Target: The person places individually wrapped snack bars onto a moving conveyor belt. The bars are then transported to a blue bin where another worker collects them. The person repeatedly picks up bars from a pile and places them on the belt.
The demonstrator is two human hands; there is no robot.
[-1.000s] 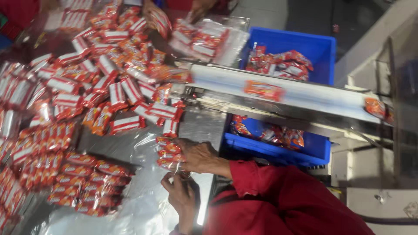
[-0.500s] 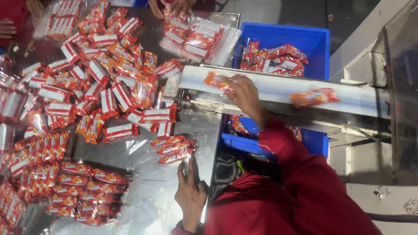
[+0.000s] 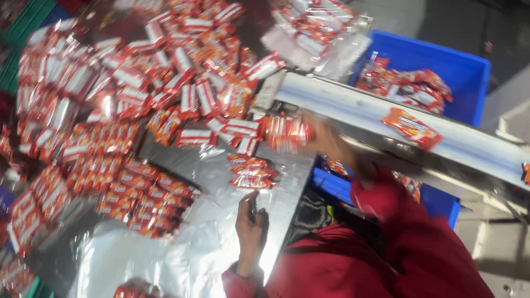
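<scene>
We see the desk (image 3: 221,182) as bare sheet metal, smooth and reflective. The snack packets (image 3: 182,105) are glossy red and white plastic film. A clear plastic sheet (image 3: 138,259) lies crinkled and shiny. The crate (image 3: 458,72) is matt blue moulded plastic. The conveyor belt (image 3: 353,107) looks smooth, pale and matt. The sleeve (image 3: 397,243) is matt red cloth.

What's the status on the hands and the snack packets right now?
Right hand blurred, grip shut on a packet bunch by the conveyor belt. Left hand rests on the foil table, near a small packet stack. Nothing in the way.
</scene>
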